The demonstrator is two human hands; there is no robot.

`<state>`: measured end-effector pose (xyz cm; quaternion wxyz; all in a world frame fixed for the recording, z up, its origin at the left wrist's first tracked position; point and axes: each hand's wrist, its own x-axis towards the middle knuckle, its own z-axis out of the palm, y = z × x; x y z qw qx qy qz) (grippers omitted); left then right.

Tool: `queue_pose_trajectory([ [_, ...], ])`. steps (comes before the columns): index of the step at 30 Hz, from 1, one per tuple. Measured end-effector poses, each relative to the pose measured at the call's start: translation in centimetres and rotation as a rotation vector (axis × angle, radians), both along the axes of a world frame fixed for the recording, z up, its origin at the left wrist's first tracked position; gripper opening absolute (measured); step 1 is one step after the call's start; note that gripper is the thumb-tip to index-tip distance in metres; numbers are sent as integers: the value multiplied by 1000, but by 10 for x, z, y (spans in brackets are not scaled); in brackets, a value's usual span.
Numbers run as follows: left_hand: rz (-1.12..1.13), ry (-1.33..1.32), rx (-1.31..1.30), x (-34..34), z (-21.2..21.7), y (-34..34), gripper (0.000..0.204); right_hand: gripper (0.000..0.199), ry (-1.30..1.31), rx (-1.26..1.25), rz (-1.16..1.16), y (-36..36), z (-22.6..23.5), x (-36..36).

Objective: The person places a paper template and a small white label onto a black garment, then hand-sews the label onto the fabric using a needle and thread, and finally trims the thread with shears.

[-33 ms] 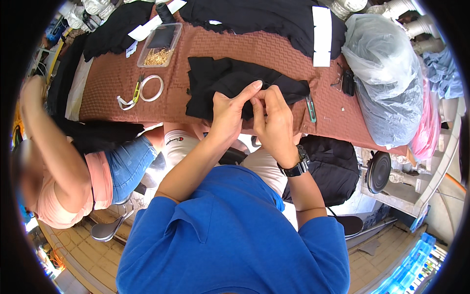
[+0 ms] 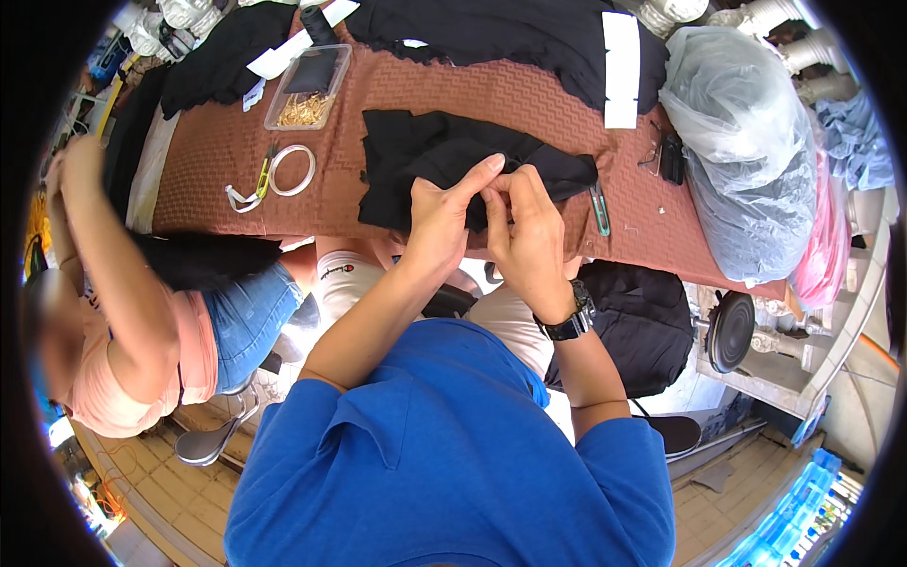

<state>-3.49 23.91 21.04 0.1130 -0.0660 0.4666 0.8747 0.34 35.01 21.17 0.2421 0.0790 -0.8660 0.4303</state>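
A dark piece of black cloth (image 2: pixel 416 142) lies folded and rumpled at the near edge of the table, in front of me. My left hand (image 2: pixel 442 213) grips its near side, thumb stretched along the top and the fingers mostly hidden under the fabric. Close against that thumb, my right hand (image 2: pixel 524 227) is closed in a pinch, its fingertips touching the cloth. Anything small between those fingertips is too fine to make out. Just right of the cloth lies a green-handled thread snipper (image 2: pixel 600 210).
A clear box (image 2: pixel 307 90) of gold-coloured pins, a white tape roll (image 2: pixel 293 170) and a yellow-green cutter (image 2: pixel 264 177) lie left on the brown tablecloth (image 2: pixel 331 203). More black fabric (image 2: pixel 510 38) spreads behind. A stuffed plastic bag (image 2: pixel 746 151) stands right. A person (image 2: pixel 142 312) sits left.
The person on the left has shifted their raised arms slightly. My own hands and the black cloth stay practically where they were.
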Motion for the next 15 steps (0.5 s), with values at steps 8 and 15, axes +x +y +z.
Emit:
queue_pose_trajectory([
  [8, -27, -147, 123, 6, 6, 1, 13, 16, 118, 115, -107, -2, -5, -7],
  [15, -4, -172, 130, 5, 1, 0, 14, 22, 131, 127, -98, 1, -5, -11],
])
